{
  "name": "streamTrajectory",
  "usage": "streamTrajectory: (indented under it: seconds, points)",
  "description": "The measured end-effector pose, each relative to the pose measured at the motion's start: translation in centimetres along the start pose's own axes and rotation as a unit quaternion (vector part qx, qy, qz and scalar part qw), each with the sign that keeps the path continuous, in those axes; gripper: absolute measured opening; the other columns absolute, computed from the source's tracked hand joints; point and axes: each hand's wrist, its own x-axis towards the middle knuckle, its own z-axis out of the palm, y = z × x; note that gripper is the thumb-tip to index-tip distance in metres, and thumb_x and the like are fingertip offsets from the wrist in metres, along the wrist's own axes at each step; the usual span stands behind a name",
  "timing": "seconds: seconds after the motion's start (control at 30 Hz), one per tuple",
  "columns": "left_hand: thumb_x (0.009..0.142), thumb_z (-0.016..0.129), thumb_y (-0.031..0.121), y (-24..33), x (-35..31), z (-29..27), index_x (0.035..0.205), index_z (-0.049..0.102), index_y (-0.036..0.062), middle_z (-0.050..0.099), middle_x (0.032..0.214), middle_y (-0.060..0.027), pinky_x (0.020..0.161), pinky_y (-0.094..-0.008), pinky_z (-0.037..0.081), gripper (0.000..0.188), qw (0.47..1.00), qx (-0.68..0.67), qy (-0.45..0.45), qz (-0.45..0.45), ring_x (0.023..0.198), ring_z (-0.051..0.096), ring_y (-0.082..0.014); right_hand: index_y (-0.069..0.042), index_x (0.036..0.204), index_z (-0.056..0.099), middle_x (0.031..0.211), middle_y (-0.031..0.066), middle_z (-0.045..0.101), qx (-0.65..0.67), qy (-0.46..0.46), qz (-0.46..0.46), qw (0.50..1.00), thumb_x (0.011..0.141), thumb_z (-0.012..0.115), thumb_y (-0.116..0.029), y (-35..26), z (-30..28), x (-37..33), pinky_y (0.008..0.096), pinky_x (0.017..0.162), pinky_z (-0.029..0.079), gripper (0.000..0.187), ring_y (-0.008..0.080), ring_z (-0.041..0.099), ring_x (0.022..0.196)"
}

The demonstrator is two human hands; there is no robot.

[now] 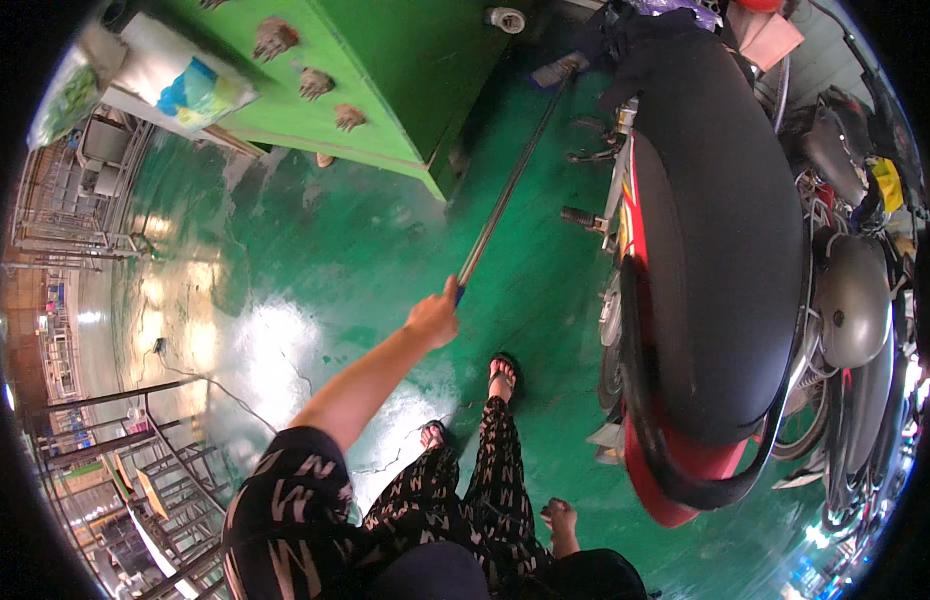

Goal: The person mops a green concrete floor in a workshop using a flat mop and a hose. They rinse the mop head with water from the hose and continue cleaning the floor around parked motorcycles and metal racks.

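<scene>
My left hand is closed round the near end of a long, thin metal-looking pole, part of a long-handled broom. The pole slants away from me over the green floor. Its pale, brush-like head rests far off, between the green cabinet and a parked motorcycle; at this size I cannot tell whether it is bristle or cloth. Down by my right leg, my right hand hangs with curled fingers, and nothing shows in it.
The motorcycle's footpeg juts toward the pole. Farther right stands another motorcycle. A white pipe end sticks out by the cabinet. Metal racks stand at lower left, and a dark cable lies on the floor.
</scene>
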Motion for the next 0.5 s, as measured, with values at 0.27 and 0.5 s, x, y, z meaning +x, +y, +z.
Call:
streamTrajectory:
  seconds: [0.27,0.5]
  points:
    - [0.076,0.057,0.015,-21.6,-24.5,2.9,0.138,0.023,0.0282,0.063,0.088,-0.018,0.068,-0.0467,0.048,0.072,0.998,0.008,-0.003,-0.069,0.076,0.06,-0.0392,-0.007,0.101,0.059,0.076,0.004,0.063,-0.042,-0.006,-0.074,0.996,0.078,0.064,-0.023,-1.9,5.1,-2.9,0.0266,0.054,0.039,0.028,0.0132,0.06,0.064]
    - [0.074,0.067,0.019,-23.7,-27.2,7.8,0.127,0.046,0.0266,0.063,0.097,-0.0157,0.073,-0.0428,0.049,0.058,0.978,-0.148,0.105,-0.105,0.084,0.061,-0.0353,-0.005,0.102,0.062,0.078,0.0038,0.064,-0.28,0.018,-0.157,0.947,0.076,0.066,-0.022,0.2,6.8,1.0,0.03,0.055,0.043,0.031,0.0158,0.058,0.065]
